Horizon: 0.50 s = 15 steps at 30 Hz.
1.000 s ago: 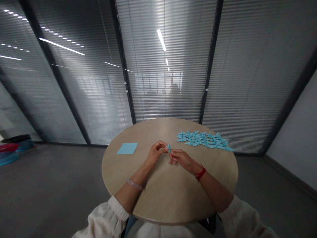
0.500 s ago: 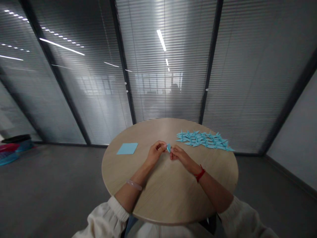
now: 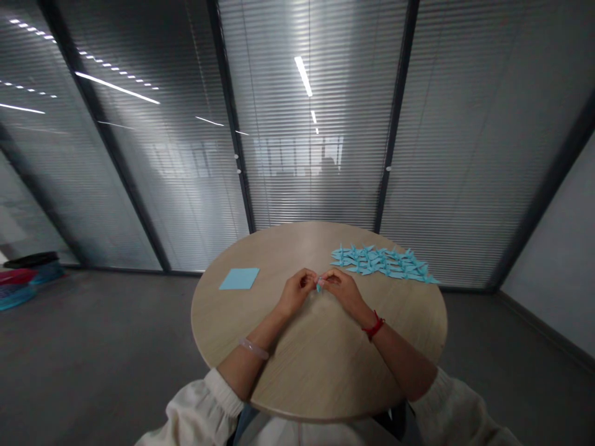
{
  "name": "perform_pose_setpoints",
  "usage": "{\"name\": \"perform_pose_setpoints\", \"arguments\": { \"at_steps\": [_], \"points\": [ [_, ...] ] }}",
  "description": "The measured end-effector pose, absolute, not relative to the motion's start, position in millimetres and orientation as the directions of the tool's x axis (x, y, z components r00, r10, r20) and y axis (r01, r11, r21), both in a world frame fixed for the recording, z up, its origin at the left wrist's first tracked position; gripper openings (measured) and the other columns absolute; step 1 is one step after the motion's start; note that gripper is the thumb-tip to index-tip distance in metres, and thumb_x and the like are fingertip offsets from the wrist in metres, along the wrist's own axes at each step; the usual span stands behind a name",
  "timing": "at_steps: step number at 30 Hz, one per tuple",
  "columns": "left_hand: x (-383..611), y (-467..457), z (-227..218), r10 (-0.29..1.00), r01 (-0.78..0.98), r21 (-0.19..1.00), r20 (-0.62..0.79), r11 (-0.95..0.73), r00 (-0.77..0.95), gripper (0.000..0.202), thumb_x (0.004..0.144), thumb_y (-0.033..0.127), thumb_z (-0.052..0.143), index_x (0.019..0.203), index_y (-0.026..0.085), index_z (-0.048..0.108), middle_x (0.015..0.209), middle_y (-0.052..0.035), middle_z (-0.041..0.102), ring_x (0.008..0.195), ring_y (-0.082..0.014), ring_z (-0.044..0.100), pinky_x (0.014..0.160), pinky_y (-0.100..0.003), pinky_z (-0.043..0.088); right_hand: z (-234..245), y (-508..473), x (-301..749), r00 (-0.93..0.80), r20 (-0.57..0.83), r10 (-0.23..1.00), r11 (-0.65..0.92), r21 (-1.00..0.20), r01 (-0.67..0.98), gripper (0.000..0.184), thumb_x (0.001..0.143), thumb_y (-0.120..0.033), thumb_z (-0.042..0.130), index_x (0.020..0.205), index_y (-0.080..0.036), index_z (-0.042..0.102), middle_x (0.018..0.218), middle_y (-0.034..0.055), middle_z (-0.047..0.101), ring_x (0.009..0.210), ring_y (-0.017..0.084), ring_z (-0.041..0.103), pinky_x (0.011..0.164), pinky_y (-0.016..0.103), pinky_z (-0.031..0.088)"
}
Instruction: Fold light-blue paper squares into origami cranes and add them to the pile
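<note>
Reaching from loose, gathered cream sleeves (image 3: 198, 402), past a translucent bangle (image 3: 253, 348) and a red cord bracelet (image 3: 374, 326), the left hand (image 3: 296, 291) and the right hand (image 3: 341, 289) nearly meet with curled fingers, thumbs and fingertips pinched on a small folded piece of blue paper (image 3: 318, 288), mostly hidden between them over the middle of the round, pale wood-grained table (image 3: 320, 371). Flat, straight-edged blue paper (image 3: 238, 279) lies to the left, and spiky, sharply creased paper cranes (image 3: 381, 261) crowd in rows to the right, with thin-slatted blinds (image 3: 316, 192) between dark, straight frames (image 3: 395, 124) behind.
</note>
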<state>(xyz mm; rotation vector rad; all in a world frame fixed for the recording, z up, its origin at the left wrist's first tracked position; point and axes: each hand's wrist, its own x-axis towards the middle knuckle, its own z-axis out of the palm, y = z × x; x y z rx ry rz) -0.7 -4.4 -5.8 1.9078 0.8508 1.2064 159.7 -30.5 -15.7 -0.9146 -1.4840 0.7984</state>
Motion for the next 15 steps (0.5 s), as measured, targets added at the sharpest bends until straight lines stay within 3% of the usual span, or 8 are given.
{"name": "perform_pose_setpoints", "arguments": {
  "at_steps": [9, 15],
  "points": [
    [-0.7, -6.7, -4.7, 0.808, 0.232, 0.788, 0.488, -0.57, 0.33, 0.019, 0.076, 0.033, 0.058, 0.079, 0.015, 0.061, 0.069, -0.0004, 0.059, 0.063, -0.0107, 0.052, 0.061, -0.021, 0.04, -13.7, -33.3, 159.3, -0.012, 0.447, 0.894, 0.44, -0.875, 0.201, 0.027, 0.071, -0.044, 0.065, 0.075, -0.018, 0.058, 0.07, 0.0, 0.061, 0.065, 0.014, 0.056, 0.06, 0.026, 0.042],
    [-1.0, -6.1, -4.2, 0.815, 0.233, 0.792, 0.489, -0.564, 0.311, 0.022, 0.077, 0.036, 0.058, 0.08, 0.014, 0.06, 0.067, 0.0, 0.058, 0.061, -0.0104, 0.051, 0.059, -0.021, 0.039, -13.3, -33.1, 158.9, -0.018, 0.456, 0.89, 0.453, -0.879, 0.15, 0.027, 0.073, -0.044, 0.062, 0.076, -0.018, 0.056, 0.071, 0.0005, 0.059, 0.068, 0.015, 0.056, 0.064, 0.027, 0.043]
  ]
}}
